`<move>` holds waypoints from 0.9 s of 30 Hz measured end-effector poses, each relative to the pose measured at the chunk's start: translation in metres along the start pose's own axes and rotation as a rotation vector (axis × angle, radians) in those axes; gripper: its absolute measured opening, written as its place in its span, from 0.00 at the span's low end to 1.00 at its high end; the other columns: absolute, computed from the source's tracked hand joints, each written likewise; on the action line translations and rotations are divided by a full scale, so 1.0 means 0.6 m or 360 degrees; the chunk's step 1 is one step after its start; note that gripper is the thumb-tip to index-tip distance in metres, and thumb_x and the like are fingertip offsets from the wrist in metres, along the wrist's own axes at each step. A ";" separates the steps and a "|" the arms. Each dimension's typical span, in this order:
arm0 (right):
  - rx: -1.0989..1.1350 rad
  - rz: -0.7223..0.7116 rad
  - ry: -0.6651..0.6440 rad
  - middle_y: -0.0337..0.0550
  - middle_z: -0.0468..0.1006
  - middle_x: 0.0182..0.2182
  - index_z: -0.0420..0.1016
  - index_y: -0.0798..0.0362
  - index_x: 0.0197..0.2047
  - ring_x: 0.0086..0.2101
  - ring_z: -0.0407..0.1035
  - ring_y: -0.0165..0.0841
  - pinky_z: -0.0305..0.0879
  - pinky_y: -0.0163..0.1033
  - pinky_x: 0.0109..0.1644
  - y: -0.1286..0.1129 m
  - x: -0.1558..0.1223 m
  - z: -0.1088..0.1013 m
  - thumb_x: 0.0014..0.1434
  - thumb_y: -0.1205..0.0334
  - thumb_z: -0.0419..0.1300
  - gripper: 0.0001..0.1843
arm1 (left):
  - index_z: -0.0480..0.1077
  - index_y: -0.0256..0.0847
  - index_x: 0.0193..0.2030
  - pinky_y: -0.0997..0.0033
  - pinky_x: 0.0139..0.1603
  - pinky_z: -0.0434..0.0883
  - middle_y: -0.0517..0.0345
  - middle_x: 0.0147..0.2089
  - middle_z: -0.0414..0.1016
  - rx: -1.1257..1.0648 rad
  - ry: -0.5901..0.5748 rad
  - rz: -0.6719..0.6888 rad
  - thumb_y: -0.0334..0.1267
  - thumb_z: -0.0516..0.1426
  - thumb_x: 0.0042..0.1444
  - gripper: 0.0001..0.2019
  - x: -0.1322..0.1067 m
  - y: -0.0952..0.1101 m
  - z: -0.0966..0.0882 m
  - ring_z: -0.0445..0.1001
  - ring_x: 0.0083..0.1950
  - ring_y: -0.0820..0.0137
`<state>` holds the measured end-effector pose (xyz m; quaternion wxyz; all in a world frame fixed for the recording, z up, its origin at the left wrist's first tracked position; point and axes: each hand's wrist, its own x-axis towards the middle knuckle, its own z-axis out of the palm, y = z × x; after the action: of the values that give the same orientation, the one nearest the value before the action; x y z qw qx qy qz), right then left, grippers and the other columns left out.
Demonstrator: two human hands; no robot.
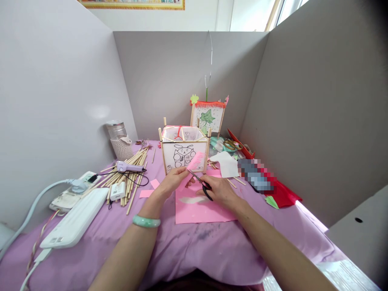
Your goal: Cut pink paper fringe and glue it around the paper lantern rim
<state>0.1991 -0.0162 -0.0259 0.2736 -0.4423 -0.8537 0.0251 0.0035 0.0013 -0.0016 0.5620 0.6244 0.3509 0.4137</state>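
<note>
You're likely fringing: your left grip (173, 180) pinches a pink paper strip (196, 161), right grip (220, 190) grasps black-handled scissors (205, 187); the next snip wants tautness

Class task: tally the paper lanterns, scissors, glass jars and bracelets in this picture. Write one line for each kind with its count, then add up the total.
Paper lanterns: 2 (front lantern, back lantern)
Scissors: 2 (black scissors in the right hand, gold-handled scissors)
Glass jars: 1 (glass jar)
Bracelets: 1 (green bracelet)
Total: 6
</note>
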 end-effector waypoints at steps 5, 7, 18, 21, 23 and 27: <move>-0.0055 0.0005 0.0025 0.38 0.77 0.28 0.73 0.50 0.38 0.27 0.69 0.30 0.51 0.32 0.28 0.001 0.000 0.002 0.54 0.49 0.61 0.15 | 0.71 0.33 0.32 0.70 0.31 0.66 0.54 0.28 0.73 -0.0025 0.0001 -0.0017 0.45 0.56 0.53 0.14 -0.001 0.000 0.000 0.70 0.28 0.71; -0.0062 0.0002 0.0026 0.38 0.77 0.28 0.73 0.50 0.38 0.27 0.69 0.30 0.51 0.32 0.28 0.001 0.000 0.002 0.54 0.49 0.61 0.14 | 0.71 0.33 0.31 0.70 0.31 0.66 0.54 0.28 0.73 -0.0008 0.0008 -0.0023 0.45 0.56 0.53 0.14 -0.002 0.002 0.001 0.69 0.27 0.72; 0.0017 -0.0007 0.0040 0.39 0.75 0.30 0.72 0.50 0.40 0.27 0.67 0.29 0.51 0.31 0.28 -0.003 -0.003 0.003 0.53 0.47 0.61 0.17 | 0.71 0.35 0.31 0.70 0.33 0.66 0.55 0.28 0.74 0.0054 -0.0120 -0.0062 0.42 0.56 0.53 0.11 -0.002 -0.001 0.002 0.69 0.27 0.73; 0.0016 0.0005 0.0017 0.39 0.75 0.31 0.72 0.51 0.40 0.27 0.66 0.28 0.51 0.31 0.28 -0.006 -0.002 0.002 0.54 0.49 0.61 0.16 | 0.71 0.35 0.31 0.70 0.32 0.66 0.55 0.28 0.74 0.0044 -0.0133 -0.0078 0.43 0.56 0.53 0.11 -0.002 -0.001 0.002 0.69 0.27 0.72; 0.0027 0.0004 0.0004 0.38 0.76 0.31 0.72 0.51 0.40 0.27 0.67 0.28 0.51 0.31 0.29 -0.007 -0.002 0.002 0.54 0.49 0.61 0.16 | 0.71 0.35 0.31 0.70 0.32 0.66 0.55 0.28 0.74 0.0043 -0.0128 -0.0081 0.42 0.56 0.53 0.11 -0.003 0.000 0.002 0.68 0.26 0.73; 0.0009 0.0008 0.0018 0.37 0.76 0.30 0.72 0.51 0.40 0.27 0.67 0.28 0.51 0.32 0.29 -0.004 -0.001 0.005 0.54 0.49 0.61 0.16 | 0.70 0.35 0.30 0.70 0.32 0.66 0.55 0.28 0.74 0.0046 -0.0107 -0.0079 0.42 0.56 0.53 0.10 -0.004 0.002 0.003 0.69 0.26 0.73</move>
<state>0.1959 -0.0176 -0.0275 0.2795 -0.4437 -0.8511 0.0257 0.0042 -0.0021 -0.0009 0.5745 0.6372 0.3530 0.3733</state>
